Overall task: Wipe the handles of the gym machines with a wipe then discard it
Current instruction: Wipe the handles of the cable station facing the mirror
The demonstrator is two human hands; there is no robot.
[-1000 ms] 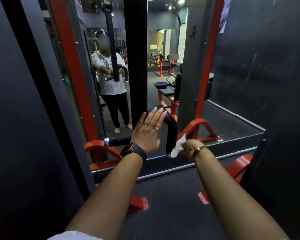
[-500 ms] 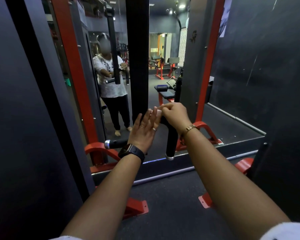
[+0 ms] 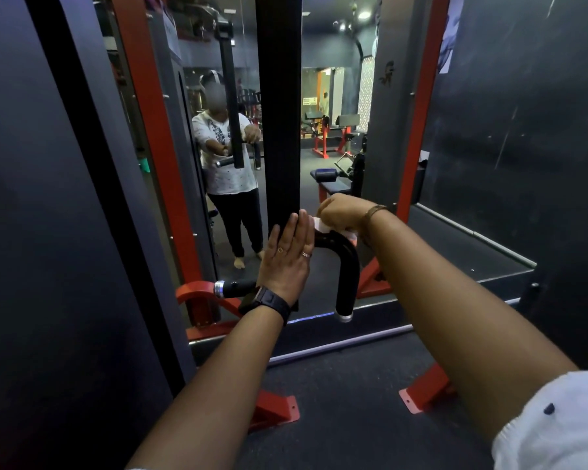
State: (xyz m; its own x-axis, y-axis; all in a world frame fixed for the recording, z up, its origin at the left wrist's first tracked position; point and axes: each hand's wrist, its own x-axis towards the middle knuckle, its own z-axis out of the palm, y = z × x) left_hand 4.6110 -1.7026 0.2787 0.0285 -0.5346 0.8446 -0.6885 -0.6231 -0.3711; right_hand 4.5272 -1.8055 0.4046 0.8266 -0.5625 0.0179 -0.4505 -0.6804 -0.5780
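The right hand (image 3: 345, 210) curls around a white wipe (image 3: 321, 226) and holds it on the top bend of the black curved handle (image 3: 349, 266). The left hand (image 3: 287, 262), fingers straight and together, lies flat over the handle just beside the wipe, in front of a black upright post (image 3: 279, 130).
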